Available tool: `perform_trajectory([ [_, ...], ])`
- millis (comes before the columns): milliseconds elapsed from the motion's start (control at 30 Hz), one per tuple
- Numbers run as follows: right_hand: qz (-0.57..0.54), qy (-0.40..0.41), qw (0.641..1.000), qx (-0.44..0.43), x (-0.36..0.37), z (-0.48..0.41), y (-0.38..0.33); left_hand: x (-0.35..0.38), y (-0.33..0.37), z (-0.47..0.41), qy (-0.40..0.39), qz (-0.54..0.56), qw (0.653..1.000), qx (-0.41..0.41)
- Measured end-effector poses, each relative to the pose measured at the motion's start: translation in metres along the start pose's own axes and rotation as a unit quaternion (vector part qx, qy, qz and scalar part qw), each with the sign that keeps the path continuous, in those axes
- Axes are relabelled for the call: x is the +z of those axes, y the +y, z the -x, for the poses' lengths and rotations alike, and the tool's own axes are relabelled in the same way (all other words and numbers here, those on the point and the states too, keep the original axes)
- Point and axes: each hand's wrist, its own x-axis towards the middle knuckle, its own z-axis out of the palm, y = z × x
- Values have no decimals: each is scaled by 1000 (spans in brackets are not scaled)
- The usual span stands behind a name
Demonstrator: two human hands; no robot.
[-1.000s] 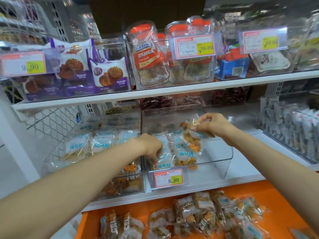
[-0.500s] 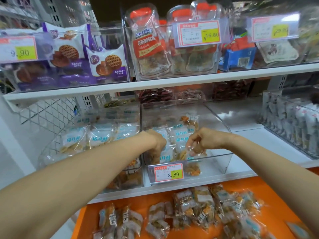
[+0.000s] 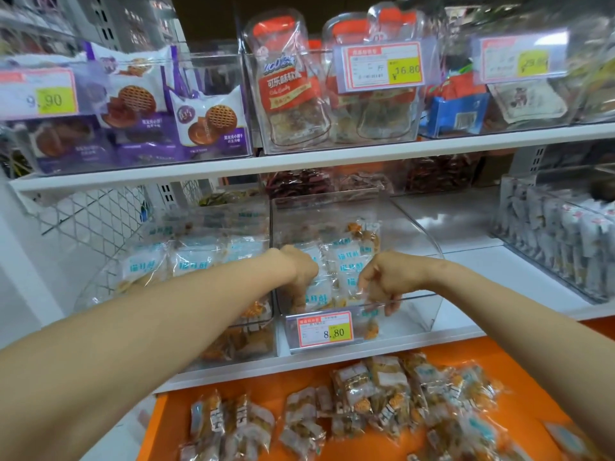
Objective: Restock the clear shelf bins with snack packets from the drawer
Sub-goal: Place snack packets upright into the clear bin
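Observation:
A clear bin with an 8.80 price tag stands on the middle shelf, partly filled with snack packets standing in a row. My left hand reaches into the bin from the left, its fingers curled down over the front packets. My right hand is lowered into the bin at the front and pinches one packet just behind the front wall. Below the shelf, the orange drawer is open, with several loose packets lying in it.
A second clear bin, full of the same packets, stands to the left. On the right of the shelf sits a bin of white packets. The upper shelf overhangs, carrying biscuit bags and jars. A wire mesh panel stands at left.
My right hand came down from above the bin with a packet and now sits low at the front wall. My left hand stayed on the packets. The view shifted slightly.

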Motion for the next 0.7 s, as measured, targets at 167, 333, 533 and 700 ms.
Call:
perform_trajectory([
  [167, -32, -9, 998, -50, 12, -13, -16, -10, -19, 8, 23, 98, 994, 31],
  [333, -45, 26, 998, -37, 21, -23, -24, -6, -29, 24, 115, 260, 954, 97],
  [533, -47, 25, 998, -26, 24, -19, -27, 1, -18, 34, 57, 151, 985, 68],
  [700, -65, 10, 998, -23, 22, -17, -34, -8, -19, 32, 4, 172, 982, 83],
])
